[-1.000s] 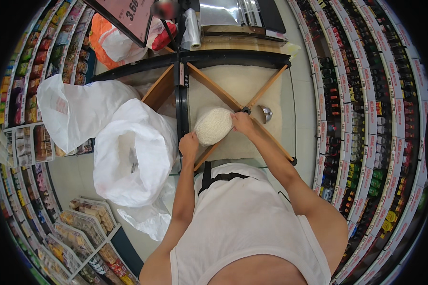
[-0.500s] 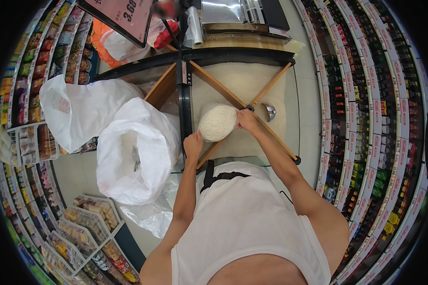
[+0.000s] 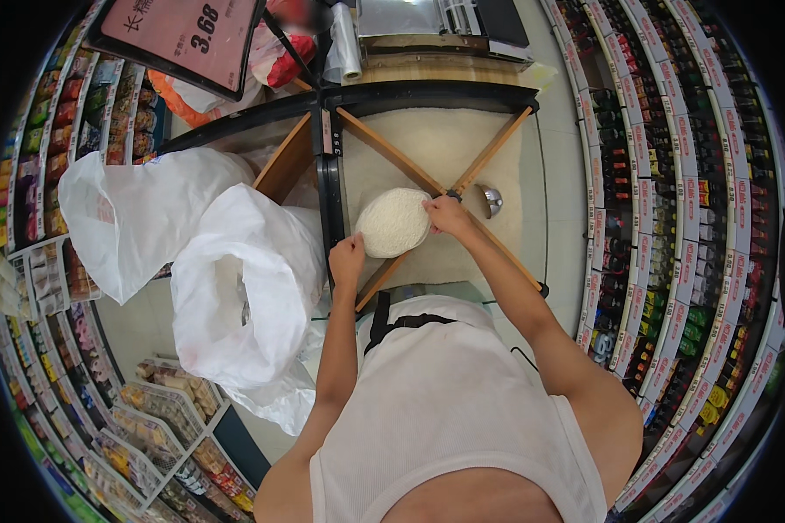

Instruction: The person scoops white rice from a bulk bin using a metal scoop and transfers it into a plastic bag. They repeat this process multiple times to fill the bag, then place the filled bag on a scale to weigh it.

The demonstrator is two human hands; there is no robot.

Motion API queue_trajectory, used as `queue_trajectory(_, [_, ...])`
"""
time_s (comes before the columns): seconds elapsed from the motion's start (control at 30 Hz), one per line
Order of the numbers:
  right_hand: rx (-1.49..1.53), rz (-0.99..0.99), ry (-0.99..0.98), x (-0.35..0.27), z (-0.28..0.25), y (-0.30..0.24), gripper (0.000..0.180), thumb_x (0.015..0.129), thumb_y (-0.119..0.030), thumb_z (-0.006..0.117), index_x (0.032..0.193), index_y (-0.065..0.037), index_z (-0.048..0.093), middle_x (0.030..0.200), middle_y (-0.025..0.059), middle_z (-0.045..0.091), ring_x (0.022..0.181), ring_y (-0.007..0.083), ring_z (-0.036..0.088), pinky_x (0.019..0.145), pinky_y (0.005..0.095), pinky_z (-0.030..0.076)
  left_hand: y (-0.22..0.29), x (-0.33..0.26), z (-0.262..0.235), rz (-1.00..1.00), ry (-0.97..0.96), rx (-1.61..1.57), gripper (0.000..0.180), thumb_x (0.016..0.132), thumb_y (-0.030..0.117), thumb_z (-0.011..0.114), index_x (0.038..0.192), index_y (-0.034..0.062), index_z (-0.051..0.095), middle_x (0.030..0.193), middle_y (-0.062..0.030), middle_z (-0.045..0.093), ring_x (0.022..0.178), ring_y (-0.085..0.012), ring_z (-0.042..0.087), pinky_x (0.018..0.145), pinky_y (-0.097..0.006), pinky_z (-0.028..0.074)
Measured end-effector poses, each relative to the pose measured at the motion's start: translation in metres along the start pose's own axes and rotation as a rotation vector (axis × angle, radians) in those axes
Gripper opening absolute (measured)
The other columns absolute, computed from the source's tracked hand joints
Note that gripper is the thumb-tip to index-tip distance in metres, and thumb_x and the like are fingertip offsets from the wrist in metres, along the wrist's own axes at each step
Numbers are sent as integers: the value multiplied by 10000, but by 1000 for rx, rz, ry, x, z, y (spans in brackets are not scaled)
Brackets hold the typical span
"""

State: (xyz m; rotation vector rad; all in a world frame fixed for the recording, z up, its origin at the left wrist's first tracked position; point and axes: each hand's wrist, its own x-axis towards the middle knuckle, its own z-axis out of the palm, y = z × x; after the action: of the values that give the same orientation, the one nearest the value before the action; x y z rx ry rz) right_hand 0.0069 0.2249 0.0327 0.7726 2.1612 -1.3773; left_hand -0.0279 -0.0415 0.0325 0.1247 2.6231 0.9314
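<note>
A plump, rounded bag of white rice hangs between my two hands, over the bin and the crossed wooden slats. My left hand is closed on the bag's near-left edge. At the far-right edge my right hand pinches the bag, close to where the slats cross. Pale rice fills the glass-sided bin below. A shiny metal scoop lies on the rice, just right of the right hand.
A large open white sack stands left of the bin, with another white sack behind it. A black frame bar borders the bin. A clear plastic roll and a sign stand beyond. Stocked shelves line both sides.
The whole view has shifted slightly, so the surroundings sit a little further left. Both hands keep their hold on the bag of rice, which stays over the bin.
</note>
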Motion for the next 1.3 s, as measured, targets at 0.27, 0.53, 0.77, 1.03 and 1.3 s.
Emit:
queue_trajectory(0.27, [-138,30,-18,6,2,6,511,962,-388,446,833,39,694,632,147,667,589,256,675,717,386,540,3,-19,15,-103,-17,95,507,964,388,470,821,-53,675,795,-246,656,777,-449,631,705,-516,484])
queue_trajectory(0.53, [-37,48,16,-15,8,-3,468,972,-302,438,759,53,657,592,146,653,587,284,669,708,403,536,-16,-19,4,-60,-3,95,460,943,379,497,804,-28,662,805,-255,641,800,-455,619,702,-507,470])
queue_trajectory(0.77, [-325,-270,479,-14,-27,22,285,916,-265,595,838,2,659,749,124,673,665,267,653,658,382,537,18,-27,-14,-185,-64,142,420,893,408,576,857,-6,639,776,-234,648,805,-434,623,704,-493,470])
queue_trajectory(1.03, [-1083,-17,281,42,-89,150,230,864,-248,622,1025,-90,665,979,127,693,831,305,680,671,424,538,41,-3,-12,48,130,66,331,867,301,637,1101,85,545,1013,-165,549,880,-376,578,751,-457,472])
queue_trajectory(1.3, [-1370,431,-72,84,-48,109,216,877,-160,570,1038,-124,709,1007,48,720,845,219,709,542,431,541,26,11,-4,111,112,124,207,927,231,565,1096,115,594,922,-112,585,843,-352,597,716,-443,481])
